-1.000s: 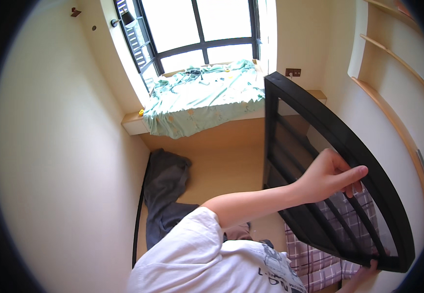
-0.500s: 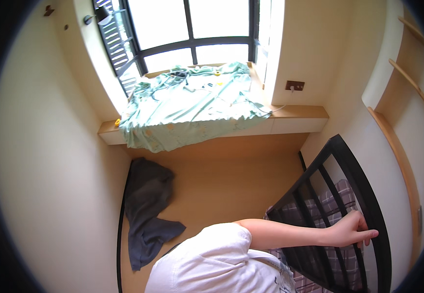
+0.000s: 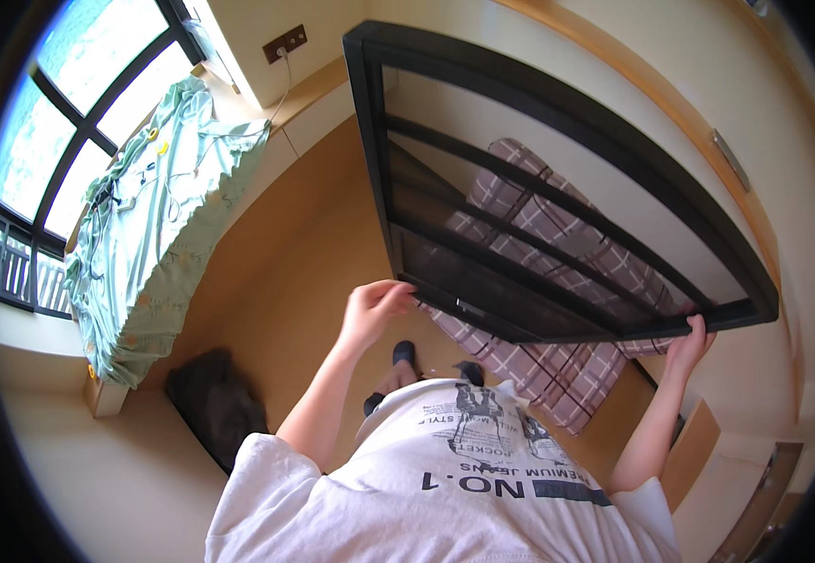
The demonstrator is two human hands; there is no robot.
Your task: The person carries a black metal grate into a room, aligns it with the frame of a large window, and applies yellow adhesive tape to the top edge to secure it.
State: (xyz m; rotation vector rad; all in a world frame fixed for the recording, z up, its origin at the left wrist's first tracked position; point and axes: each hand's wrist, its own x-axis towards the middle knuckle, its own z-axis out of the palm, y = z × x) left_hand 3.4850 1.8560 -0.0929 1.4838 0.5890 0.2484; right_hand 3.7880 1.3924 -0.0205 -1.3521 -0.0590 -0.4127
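A large black barred panel, which looks like a window screen, stands tilted in front of me with mesh between its bars. My left hand is closed at its lower left edge, thumb and fingers pressed together there. At the lower right corner, my right hand grips the frame with the fingers on its underside. A purple-brown plaid mat or quilt lies behind and below the panel, partly seen through the bars.
Pale green cloth covers the window ledge to the left, with cables and small yellow things on it. Dark cloth lies on the wooden floor. A wall socket has a plug in it. A curved wooden shelf edge runs along the right wall.
My view has swung to the right, so the window now lies at the left. Earlier one hand showed on the panel; now both hands are at its lower edge, and the panel fills more of the view.
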